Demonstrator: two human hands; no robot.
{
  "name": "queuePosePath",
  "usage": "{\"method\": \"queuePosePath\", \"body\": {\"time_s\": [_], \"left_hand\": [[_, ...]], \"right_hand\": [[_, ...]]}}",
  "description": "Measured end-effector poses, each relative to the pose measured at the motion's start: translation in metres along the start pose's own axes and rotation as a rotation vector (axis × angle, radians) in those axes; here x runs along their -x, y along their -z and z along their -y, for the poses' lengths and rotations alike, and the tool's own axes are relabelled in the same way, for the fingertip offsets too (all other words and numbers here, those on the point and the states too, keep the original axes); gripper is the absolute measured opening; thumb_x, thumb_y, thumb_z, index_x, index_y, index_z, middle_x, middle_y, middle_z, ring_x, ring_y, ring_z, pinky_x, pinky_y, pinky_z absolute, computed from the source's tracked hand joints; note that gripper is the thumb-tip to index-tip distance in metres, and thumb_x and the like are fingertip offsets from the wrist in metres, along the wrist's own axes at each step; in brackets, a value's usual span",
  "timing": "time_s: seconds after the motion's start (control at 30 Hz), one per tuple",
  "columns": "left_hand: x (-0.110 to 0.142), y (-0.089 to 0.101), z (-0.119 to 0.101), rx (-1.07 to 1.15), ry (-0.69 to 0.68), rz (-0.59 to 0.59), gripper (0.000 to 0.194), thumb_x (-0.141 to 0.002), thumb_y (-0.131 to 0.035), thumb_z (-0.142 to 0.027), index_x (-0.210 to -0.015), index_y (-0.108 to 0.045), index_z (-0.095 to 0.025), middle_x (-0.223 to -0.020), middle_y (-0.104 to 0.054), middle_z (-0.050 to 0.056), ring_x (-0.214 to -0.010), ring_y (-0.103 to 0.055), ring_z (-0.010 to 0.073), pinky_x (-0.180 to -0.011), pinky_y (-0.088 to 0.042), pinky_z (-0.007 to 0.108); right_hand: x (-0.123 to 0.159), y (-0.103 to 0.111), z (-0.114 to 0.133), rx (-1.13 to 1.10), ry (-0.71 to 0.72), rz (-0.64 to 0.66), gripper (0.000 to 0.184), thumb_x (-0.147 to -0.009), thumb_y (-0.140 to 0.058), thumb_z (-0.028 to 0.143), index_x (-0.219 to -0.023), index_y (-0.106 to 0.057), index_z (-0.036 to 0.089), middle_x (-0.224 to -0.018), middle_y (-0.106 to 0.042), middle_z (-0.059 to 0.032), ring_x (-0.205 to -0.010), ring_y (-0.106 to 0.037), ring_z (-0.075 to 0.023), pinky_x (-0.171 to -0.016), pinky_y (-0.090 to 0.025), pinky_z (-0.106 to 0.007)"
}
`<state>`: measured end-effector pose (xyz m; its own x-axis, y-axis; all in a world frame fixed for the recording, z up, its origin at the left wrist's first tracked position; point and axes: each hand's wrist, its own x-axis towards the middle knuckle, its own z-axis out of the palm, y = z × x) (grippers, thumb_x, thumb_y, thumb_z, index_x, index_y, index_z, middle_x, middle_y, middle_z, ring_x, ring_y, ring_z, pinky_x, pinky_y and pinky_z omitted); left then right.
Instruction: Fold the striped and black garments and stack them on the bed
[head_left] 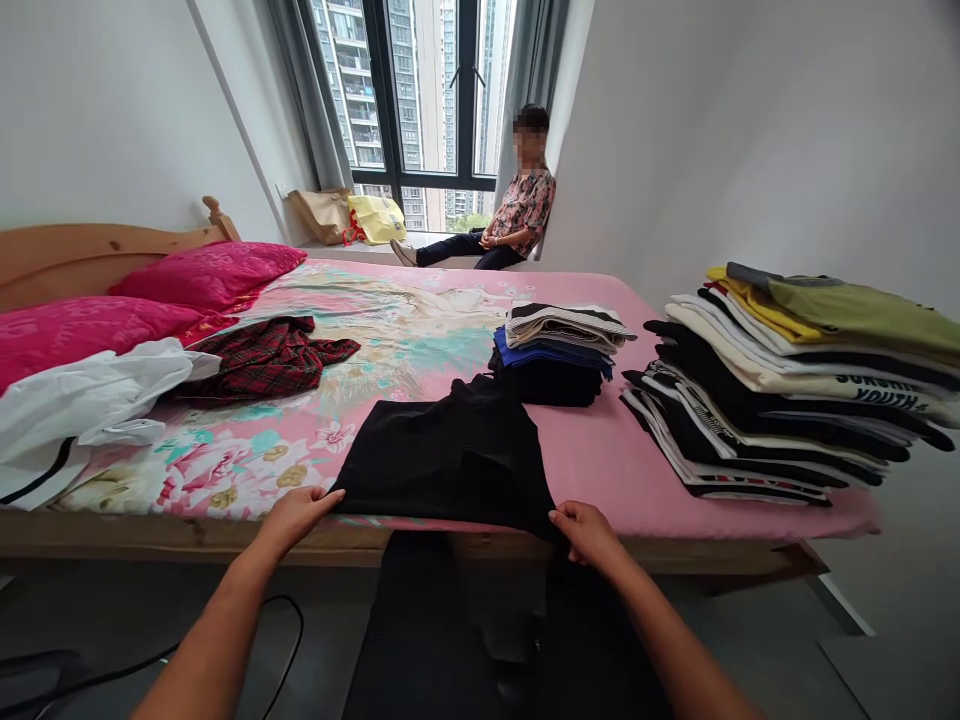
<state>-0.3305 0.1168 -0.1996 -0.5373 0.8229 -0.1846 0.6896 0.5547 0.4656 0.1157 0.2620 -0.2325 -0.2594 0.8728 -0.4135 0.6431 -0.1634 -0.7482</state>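
Observation:
A black garment (442,455) lies spread flat at the near edge of the bed; whether it is a shirt or shorts I cannot tell. My left hand (300,515) pinches its near left corner between thumb and fingers. At the near right corner, my right hand (585,532) grips the cloth the same way. The near hem is stretched straight between both hands. Just beyond the garment's right side sits a small stack of folded clothes (559,355), with black, blue and striped pieces.
A tall pile of folded shirts (780,400) stands on the bed's right side. To the left lie a red plaid garment (277,360), a white garment (112,395) and pink pillows (217,270). A person (517,210) sits on the windowsill beside bags (375,218). A black cable (296,640) runs across the floor.

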Motion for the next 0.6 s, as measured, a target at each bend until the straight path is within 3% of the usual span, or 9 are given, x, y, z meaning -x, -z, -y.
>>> {"method": "queuePosePath", "body": {"time_s": [0.23, 0.33, 0.4, 0.47, 0.6], "left_hand": [[0.005, -0.004, 0.004, -0.138, 0.024, -0.009, 0.049, -0.073, -0.043, -0.065, -0.049, -0.043, -0.021, -0.048, -0.047, -0.001, -0.056, -0.049, 0.0186, -0.055, -0.026, 0.027], [0.009, -0.008, 0.002, -0.146, 0.031, -0.160, 0.040, -0.075, -0.046, -0.059, -0.065, -0.057, -0.022, -0.062, -0.057, 0.002, -0.068, -0.056, 0.0218, -0.062, -0.036, 0.030], [0.011, -0.012, -0.002, -0.147, -0.083, -0.353, 0.033, -0.077, -0.049, -0.050, -0.082, -0.062, -0.021, -0.078, -0.062, 0.006, -0.083, -0.058, 0.0240, -0.076, -0.041, 0.033], [0.010, -0.017, -0.008, -0.153, -0.263, -0.449, 0.028, -0.080, -0.048, -0.039, -0.093, -0.064, -0.020, -0.092, -0.064, 0.008, -0.095, -0.057, 0.0243, -0.088, -0.040, 0.035], [-0.001, -0.027, -0.027, -0.160, -0.467, -0.346, 0.034, -0.084, -0.040, -0.023, -0.107, -0.065, -0.024, -0.116, -0.061, 0.007, -0.112, -0.052, 0.0229, -0.095, -0.038, 0.036]], "right_hand": [[0.009, 0.001, 0.001, 0.105, 0.035, -0.011, 0.024, -0.081, -0.050, 0.041, -0.067, -0.052, 0.021, -0.049, -0.053, 0.0048, -0.039, -0.054, -0.0119, -0.044, -0.035, -0.022], [0.014, 0.004, 0.006, 0.218, 0.114, -0.112, 0.017, -0.078, -0.055, 0.039, -0.076, -0.057, 0.022, -0.059, -0.059, 0.0029, -0.052, -0.057, -0.0142, -0.051, -0.037, -0.025], [0.014, 0.005, 0.010, 0.250, 0.215, -0.213, 0.018, -0.077, -0.055, 0.038, -0.088, -0.059, 0.024, -0.074, -0.063, 0.0004, -0.067, -0.060, -0.0168, -0.059, -0.042, -0.027], [0.009, 0.003, 0.015, 0.249, 0.352, -0.268, 0.023, -0.080, -0.052, 0.035, -0.100, -0.058, 0.024, -0.094, -0.062, -0.0025, -0.081, -0.060, -0.0178, -0.070, -0.046, -0.030], [-0.012, -0.006, 0.030, 0.300, 0.648, -0.252, 0.039, -0.078, -0.045, 0.017, -0.115, -0.055, 0.024, -0.118, -0.053, -0.0057, -0.110, -0.050, -0.0194, -0.095, -0.042, -0.035]]}}
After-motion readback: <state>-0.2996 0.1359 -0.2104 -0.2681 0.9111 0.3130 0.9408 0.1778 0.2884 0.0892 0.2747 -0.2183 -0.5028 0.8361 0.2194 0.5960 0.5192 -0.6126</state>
